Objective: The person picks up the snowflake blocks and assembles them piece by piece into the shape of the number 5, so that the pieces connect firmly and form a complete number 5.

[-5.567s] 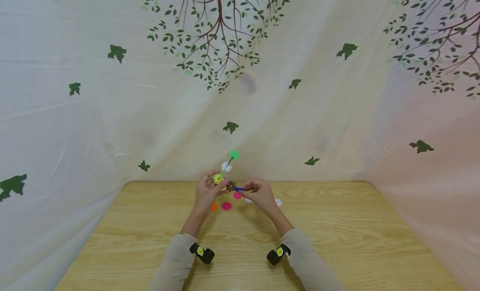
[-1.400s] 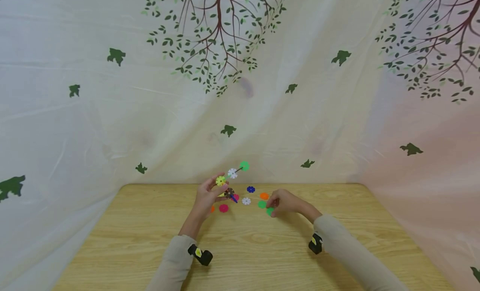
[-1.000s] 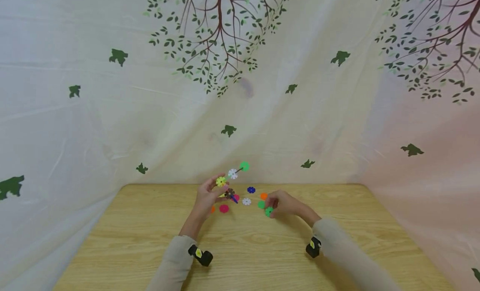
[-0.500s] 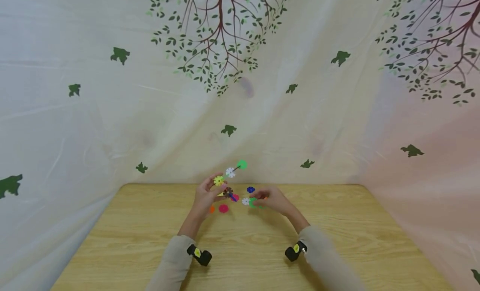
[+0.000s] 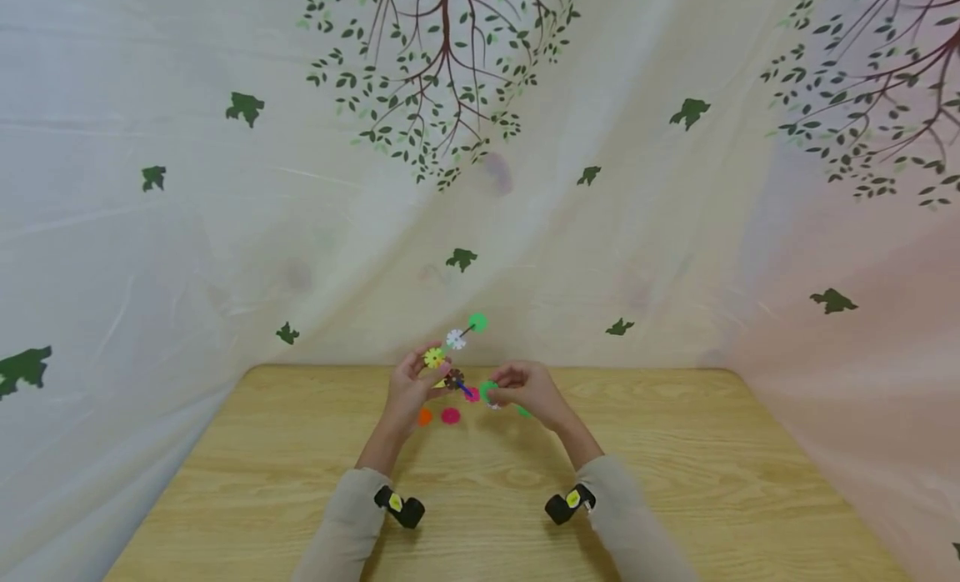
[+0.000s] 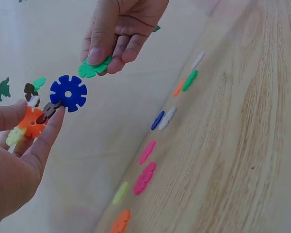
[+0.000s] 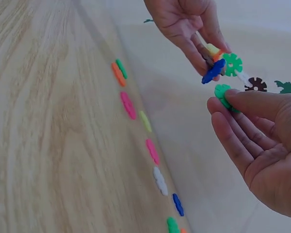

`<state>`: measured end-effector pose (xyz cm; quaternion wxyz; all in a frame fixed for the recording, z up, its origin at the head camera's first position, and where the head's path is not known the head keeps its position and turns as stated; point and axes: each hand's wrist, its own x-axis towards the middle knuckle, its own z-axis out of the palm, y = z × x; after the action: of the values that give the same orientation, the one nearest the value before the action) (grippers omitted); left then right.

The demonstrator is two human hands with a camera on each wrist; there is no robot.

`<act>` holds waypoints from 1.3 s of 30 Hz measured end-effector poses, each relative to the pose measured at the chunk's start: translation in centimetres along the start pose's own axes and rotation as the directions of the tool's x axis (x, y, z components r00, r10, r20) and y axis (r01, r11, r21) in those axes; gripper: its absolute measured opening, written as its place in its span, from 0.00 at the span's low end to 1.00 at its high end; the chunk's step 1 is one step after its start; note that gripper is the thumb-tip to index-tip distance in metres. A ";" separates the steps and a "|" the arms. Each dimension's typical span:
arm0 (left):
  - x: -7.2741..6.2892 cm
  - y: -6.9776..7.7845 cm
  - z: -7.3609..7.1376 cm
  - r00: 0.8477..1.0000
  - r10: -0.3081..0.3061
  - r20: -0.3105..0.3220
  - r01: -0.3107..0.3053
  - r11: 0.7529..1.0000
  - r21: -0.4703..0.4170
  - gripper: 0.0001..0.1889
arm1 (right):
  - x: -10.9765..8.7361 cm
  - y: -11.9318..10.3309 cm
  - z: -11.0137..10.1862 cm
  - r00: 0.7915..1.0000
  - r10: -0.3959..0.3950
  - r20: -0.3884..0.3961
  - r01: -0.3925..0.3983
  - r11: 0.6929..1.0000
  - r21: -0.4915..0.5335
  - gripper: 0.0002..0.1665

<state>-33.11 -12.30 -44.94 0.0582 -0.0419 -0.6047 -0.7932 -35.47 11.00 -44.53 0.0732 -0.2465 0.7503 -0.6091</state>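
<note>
"Two hands, both busy. What does the head camera give you?"

"The left hand (image 5: 409,390) grips a chain of notched discs (image 5: 434,358) over the far side of the wooden table (image 5: 480,499). The right hand (image 5: 531,392) pinches a green disc (image 5: 487,389) between thumb and fingers, close to the chain's lower end."

"Touching it?"

"No, the right wrist view shows a gap between that and the blue disc (image 7: 213,72) ending the chain."

"From the head, the blue one is just a thin edge."

"The left wrist has it nearly face on, centre hole and all, slotted to a brown disc (image 6: 49,112). The left thumb sits at an orange disc (image 6: 36,128) there, a fingertip at the brown."

"Anything the right hand hides?"

"A loose blue disc (image 6: 158,120) on the table, beside a white disc (image 6: 168,118). Both wrist views catch it. Only the right wrist shows a second green disc (image 7: 122,69), just beside a loose orange disc (image 7: 118,74)."
</note>
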 end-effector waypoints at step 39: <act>0.4 0.1 0.9 0.996 0.073 -0.045 -0.077 0.992 -0.098 0.22 | 0.5 0.5 3.1 0.966 0.056 -0.251 0.004 0.973 0.232 0.12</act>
<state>-33.53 -11.47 -44.49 0.0983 -0.0510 -0.5609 -0.8205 -34.82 8.10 -45.70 0.0118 -0.1455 0.6809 -0.7176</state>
